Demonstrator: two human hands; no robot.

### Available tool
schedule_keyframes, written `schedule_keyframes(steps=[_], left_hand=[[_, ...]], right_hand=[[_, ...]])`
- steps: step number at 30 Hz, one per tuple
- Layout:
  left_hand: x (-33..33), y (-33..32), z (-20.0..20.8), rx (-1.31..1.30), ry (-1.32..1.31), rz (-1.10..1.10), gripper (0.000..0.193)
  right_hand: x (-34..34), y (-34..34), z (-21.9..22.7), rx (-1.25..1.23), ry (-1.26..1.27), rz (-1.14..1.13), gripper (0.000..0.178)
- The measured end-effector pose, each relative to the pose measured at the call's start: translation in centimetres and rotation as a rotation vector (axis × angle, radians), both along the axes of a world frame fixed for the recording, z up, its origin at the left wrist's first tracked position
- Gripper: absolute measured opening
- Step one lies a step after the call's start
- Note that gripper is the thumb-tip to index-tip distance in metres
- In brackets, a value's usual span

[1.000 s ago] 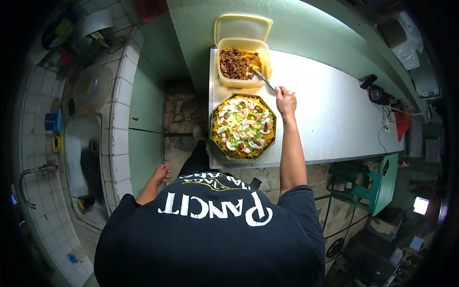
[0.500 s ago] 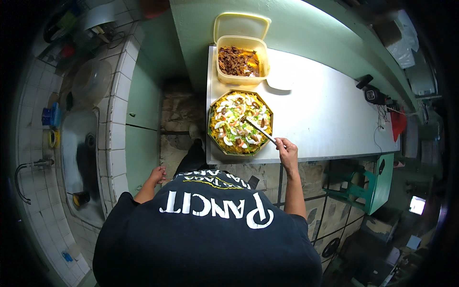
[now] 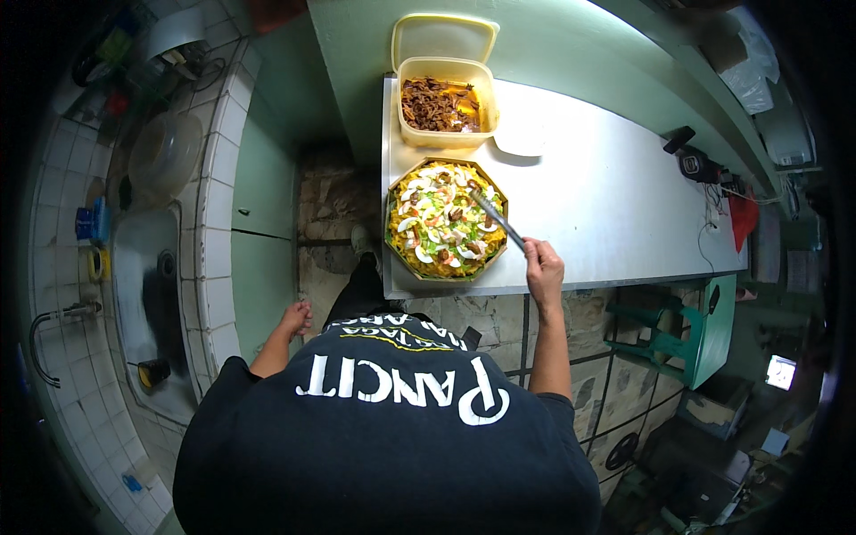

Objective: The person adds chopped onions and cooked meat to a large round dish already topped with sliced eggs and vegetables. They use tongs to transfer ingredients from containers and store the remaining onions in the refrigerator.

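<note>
My right hand (image 3: 545, 265) is closed around the handle of slim tongs (image 3: 505, 225). Their tips touch the upper right of a noodle dish (image 3: 428, 236) topped with sliced egg, chopped greens and dark brown pieces. This dish fills an octagonal tray (image 3: 509, 192) at the table's left end. Just beyond stands a yellowish plastic container (image 3: 446, 140) of dark brown strips in orange oil, its lid (image 3: 444, 17) propped behind it against the wall. My left hand (image 3: 295, 318) hangs low beside my body, fingers curled, with nothing visible in it.
A white table (image 3: 597, 205) runs rightward along the green wall. Beside the container lies a flat white piece (image 3: 520, 144). Black devices with cords (image 3: 700, 169) sit at the far right end. A green plastic stool (image 3: 655, 334) stands below the table; a sink (image 3: 147, 259) is at left.
The tongs' tips have shifted up and right across the dish, from its middle toward its upper right edge. My right hand moved slightly up and right. My left hand stays low.
</note>
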State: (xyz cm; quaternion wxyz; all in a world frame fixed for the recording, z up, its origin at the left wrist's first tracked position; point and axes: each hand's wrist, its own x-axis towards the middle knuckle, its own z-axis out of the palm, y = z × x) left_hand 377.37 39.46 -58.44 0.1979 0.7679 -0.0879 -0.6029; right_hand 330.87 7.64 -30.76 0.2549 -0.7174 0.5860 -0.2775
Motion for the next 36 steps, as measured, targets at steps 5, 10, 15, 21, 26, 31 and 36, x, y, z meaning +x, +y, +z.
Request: schedule_keyframes(steps=[5,10,15,21,26,31,36], left_hand=[[0.8,2.1,-1.4,-0.01,-0.015,0.002,0.032],[0.9,0.1,-0.1,0.017,-0.01,0.046,0.033],[1.1,0.6,1.5,0.0,-0.037,0.086,0.033],[1.4,0.6,3.6,0.049,-0.059,0.081,0.035],[1.6,-0.5,3.1,0.098,-0.116,-0.063,0.036],[2.1,0.4,0.4,0.035,-0.024,0.079,0.036],[0.6,-2.4,2.9,0.06,0.028,0.091,0.036]], right_hand=[[4.4,-5.4,5.1,-0.062,-0.211,0.007,0.026],[10.1,-12.7,1.7,-0.217,0.123,0.062,0.023],[16.5,-16.0,-0.1,-0.166,0.433,0.223,0.023],[19.9,-17.4,-0.7,-0.175,0.515,0.345,0.024],[17.0,-16.5,0.7,-0.217,0.435,0.282,0.021],[13.7,-13.5,3.5,-0.279,0.258,0.191,0.019],[15.4,-15.1,0.2,-0.251,0.469,0.252,0.021]])
